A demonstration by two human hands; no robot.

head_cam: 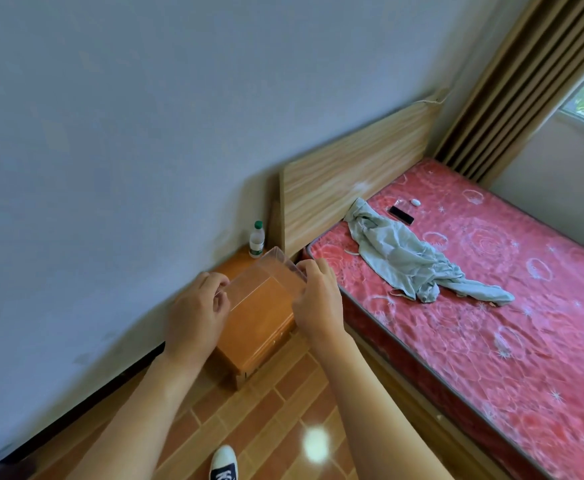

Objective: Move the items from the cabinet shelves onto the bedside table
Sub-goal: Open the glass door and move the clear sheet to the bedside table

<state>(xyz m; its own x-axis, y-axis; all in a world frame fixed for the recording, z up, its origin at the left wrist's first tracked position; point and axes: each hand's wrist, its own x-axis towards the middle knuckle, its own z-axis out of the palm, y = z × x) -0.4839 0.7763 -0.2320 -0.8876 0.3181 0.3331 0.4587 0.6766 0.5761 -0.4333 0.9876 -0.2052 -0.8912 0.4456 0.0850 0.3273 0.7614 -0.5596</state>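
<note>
A person's left hand (195, 308) grips the left edge of a clear plastic box (264, 284), fingers curled around its rim. The box is held over the orange wooden bedside table (255, 337), which stands against the wall; whether it touches the tabletop cannot be told. At the back of that table stands a small water bottle (257, 240) with a green cap. The right hand (316, 299) pinches the box's right edge. Right of the table, a pink mattress (491, 306) carries a crumpled pale green garment (404, 258) and a black phone (401, 215).
</note>
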